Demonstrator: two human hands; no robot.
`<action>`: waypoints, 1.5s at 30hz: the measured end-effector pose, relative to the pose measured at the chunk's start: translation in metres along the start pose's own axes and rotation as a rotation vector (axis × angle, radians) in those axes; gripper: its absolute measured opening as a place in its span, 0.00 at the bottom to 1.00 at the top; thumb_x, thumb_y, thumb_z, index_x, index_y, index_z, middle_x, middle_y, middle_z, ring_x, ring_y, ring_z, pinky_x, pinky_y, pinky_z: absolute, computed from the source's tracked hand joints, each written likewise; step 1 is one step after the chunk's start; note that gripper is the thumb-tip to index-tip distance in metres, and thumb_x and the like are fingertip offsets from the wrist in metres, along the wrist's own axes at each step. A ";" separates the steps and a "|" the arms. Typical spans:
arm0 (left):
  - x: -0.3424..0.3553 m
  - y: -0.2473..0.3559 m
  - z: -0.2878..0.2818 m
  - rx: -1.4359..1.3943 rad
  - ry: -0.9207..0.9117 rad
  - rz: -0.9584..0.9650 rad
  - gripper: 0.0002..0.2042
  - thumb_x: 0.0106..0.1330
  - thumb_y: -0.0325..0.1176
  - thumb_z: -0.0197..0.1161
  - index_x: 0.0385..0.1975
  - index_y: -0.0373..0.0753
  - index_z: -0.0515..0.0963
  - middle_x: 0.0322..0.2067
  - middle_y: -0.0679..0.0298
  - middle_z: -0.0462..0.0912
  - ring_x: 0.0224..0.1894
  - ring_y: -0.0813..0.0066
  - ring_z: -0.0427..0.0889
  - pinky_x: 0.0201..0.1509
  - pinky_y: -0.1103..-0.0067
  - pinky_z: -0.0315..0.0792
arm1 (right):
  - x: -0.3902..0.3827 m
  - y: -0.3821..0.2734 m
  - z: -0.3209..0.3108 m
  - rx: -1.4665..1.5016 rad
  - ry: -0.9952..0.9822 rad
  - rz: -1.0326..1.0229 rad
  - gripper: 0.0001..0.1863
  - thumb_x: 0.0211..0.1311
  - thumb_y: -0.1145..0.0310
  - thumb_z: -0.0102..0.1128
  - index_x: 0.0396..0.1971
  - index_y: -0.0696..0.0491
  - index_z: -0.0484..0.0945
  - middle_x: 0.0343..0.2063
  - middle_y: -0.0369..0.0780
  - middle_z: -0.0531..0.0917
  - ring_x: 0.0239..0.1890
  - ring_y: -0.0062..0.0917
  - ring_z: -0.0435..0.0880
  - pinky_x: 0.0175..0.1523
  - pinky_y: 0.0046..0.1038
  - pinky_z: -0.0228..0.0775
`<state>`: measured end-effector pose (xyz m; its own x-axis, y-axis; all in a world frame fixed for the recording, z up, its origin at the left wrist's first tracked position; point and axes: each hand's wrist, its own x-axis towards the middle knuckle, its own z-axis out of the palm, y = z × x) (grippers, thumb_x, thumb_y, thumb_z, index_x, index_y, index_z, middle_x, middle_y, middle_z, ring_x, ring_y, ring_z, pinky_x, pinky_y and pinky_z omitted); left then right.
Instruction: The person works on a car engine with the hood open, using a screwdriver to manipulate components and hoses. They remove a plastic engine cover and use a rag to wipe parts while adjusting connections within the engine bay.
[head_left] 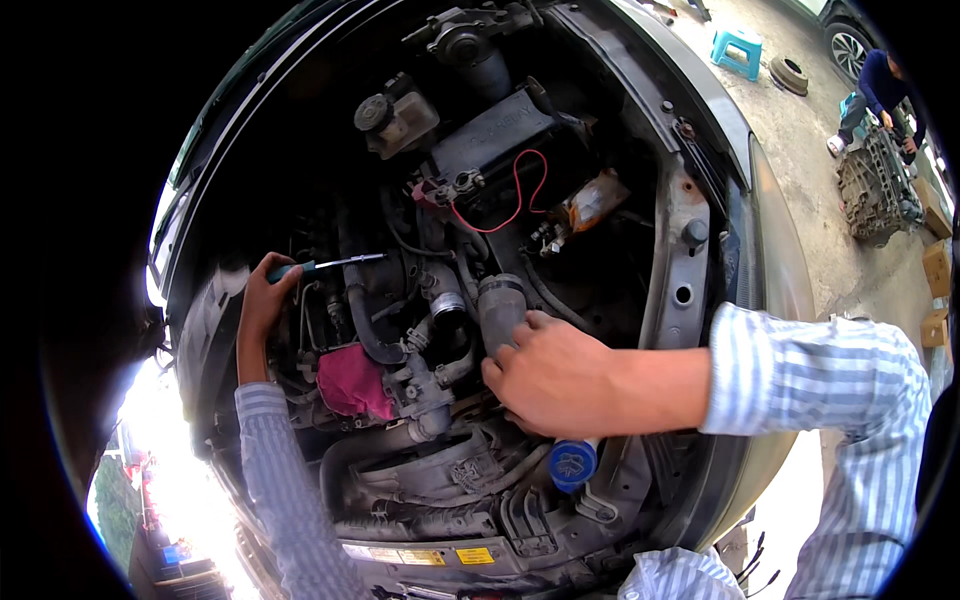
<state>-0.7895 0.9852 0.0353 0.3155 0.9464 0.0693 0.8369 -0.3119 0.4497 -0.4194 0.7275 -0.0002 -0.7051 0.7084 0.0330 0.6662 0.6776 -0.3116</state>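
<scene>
My left hand [268, 290] holds a screwdriver [305, 268] with a teal handle and a long metal shaft, over the engine's left side. My right hand [540, 375] grips a wide, dark rubber hose [500, 300] with a banded upper end. Just left of that hose is a round opening with a silver rim [444, 305]. A pink cloth [350, 380] lies on the engine between my hands, and a blue cap [572, 463] sits below my right hand. A red wire [515, 210] loops across the battery area above.
The engine bay is bordered by a metal body edge [730, 110]. Beyond it, a person [882, 85] works at a loose engine block [872, 185] on the concrete floor, near a turquoise stool [736, 52], a metal drum [789, 75], cardboard boxes [938, 268] and another car's wheel [848, 48].
</scene>
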 end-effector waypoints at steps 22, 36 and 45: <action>0.005 0.026 0.014 0.648 0.016 -0.226 0.23 0.73 0.51 0.59 0.39 0.31 0.79 0.37 0.44 0.78 0.42 0.45 0.79 0.47 0.63 0.70 | -0.191 0.081 -0.054 0.131 0.108 -0.199 0.27 0.66 0.59 0.45 0.55 0.62 0.78 0.58 0.51 0.79 0.66 0.46 0.71 0.74 0.55 0.53; 0.012 0.032 0.024 0.654 0.072 -0.356 0.25 0.73 0.52 0.58 0.35 0.28 0.80 0.33 0.42 0.78 0.39 0.42 0.79 0.45 0.60 0.70 | -0.186 0.124 -0.052 0.259 0.127 -0.296 0.26 0.66 0.59 0.46 0.55 0.62 0.78 0.57 0.51 0.79 0.65 0.45 0.72 0.74 0.54 0.54; 0.008 0.040 0.029 0.755 0.143 -0.234 0.24 0.73 0.50 0.59 0.35 0.28 0.79 0.30 0.47 0.76 0.33 0.51 0.77 0.40 0.66 0.69 | -0.182 0.121 -0.053 0.282 0.118 -0.328 0.26 0.66 0.60 0.47 0.55 0.62 0.78 0.57 0.51 0.79 0.64 0.45 0.73 0.73 0.54 0.55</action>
<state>-0.7408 0.9783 0.0278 0.0766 0.9799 0.1842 0.9669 -0.0279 -0.2535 -0.1978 0.6909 0.0065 -0.8246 0.4935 0.2766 0.3077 0.8016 -0.5126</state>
